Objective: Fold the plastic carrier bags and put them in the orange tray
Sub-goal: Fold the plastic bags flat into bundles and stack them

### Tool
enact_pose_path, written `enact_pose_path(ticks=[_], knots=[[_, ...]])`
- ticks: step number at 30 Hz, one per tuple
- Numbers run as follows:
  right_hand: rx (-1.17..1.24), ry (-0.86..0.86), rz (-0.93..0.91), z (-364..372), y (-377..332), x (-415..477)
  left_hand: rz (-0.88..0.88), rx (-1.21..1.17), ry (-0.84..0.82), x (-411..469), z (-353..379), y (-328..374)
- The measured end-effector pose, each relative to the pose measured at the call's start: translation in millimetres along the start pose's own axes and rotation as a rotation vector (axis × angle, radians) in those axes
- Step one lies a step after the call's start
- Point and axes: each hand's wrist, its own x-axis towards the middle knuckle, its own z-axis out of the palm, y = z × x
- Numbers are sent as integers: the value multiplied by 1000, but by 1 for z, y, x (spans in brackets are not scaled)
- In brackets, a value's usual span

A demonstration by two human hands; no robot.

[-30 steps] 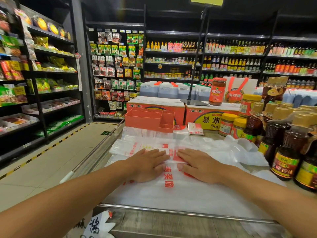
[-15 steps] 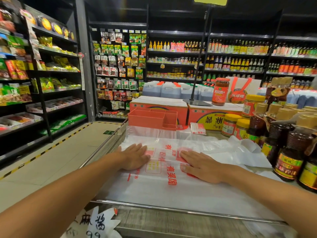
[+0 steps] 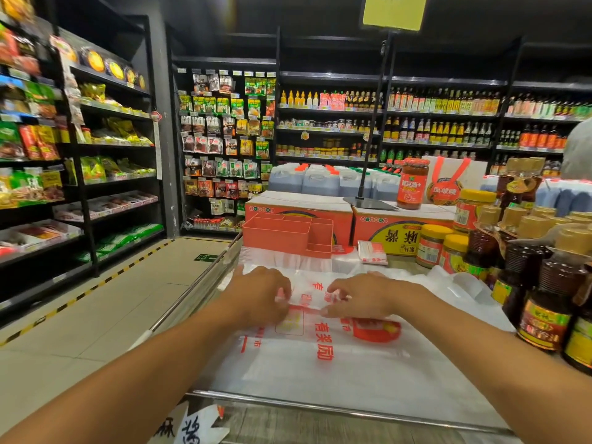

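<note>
Head cam over the counter (image 3: pixel 336 406), white carrier bag (image 3: pixel 320 373) with red print flat by the front edge, left hand (image 3: pixel 261 294) and right hand (image 3: pixel 368 296) close together, fingers curled, both pinching its film, orange tray (image 3: pixel 278 233) at the far edge against cartons (image 3: pixel 400 227), sauce bottles (image 3: pixel 544 302) along the right edge

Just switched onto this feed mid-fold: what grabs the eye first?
The left hand and right hand pinch a white plastic carrier bag with red print spread flat in the centre. Just behind it stands the orange plastic compartment tray, and dark brown sauce bottles crowd the right edge.
</note>
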Motion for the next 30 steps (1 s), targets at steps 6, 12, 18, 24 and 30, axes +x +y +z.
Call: enact_pose_path(ticks=[6, 12, 18, 24, 30], knots=[[-170, 365, -43, 16, -15, 3, 129, 165, 197, 1, -5, 8], [-91, 597, -100, 7, -33, 8, 230, 240, 555, 4, -9, 12], [281, 725, -61, -53, -25, -9, -90, -155, 986, -3, -70, 12], [540, 903, -118, -138, -32, -39, -205, -1122, 854, -3, -99, 36], [782, 1014, -233, -210, -57, -76, -63, -1360, 201, -1, -110, 86]])
